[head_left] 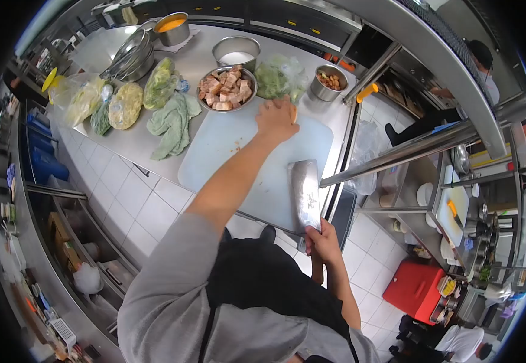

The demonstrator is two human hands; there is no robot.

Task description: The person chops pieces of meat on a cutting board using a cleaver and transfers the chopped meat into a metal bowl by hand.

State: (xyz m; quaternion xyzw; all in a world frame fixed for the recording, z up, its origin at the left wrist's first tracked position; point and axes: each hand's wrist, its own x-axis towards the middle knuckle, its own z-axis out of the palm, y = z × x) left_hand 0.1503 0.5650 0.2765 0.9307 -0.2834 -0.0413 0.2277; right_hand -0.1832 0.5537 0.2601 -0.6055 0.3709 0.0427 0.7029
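Observation:
My left hand (277, 123) reaches across the white cutting board (214, 157) to its far edge, beside a plastic bag of green vegetables (280, 77). Its fingers are curled, and a small orange-tan thing shows along its right side; I cannot make out what it is. My right hand (324, 242) grips a cleaver (305, 190) near the board's right front, the broad blade pointing away from me over the board. Just left of my left hand stands a metal bowl of cubed meat (227, 89). A few small brown crumbs (237, 147) lie on the board.
Behind the meat is a metal pot with white contents (237, 51); a small pot of brown pieces (328, 83) stands right. Left are a green cloth (173, 124), bagged vegetables (126, 106), stacked bowls and an orange-filled pot (171, 29). A steel rail (396, 151) runs right.

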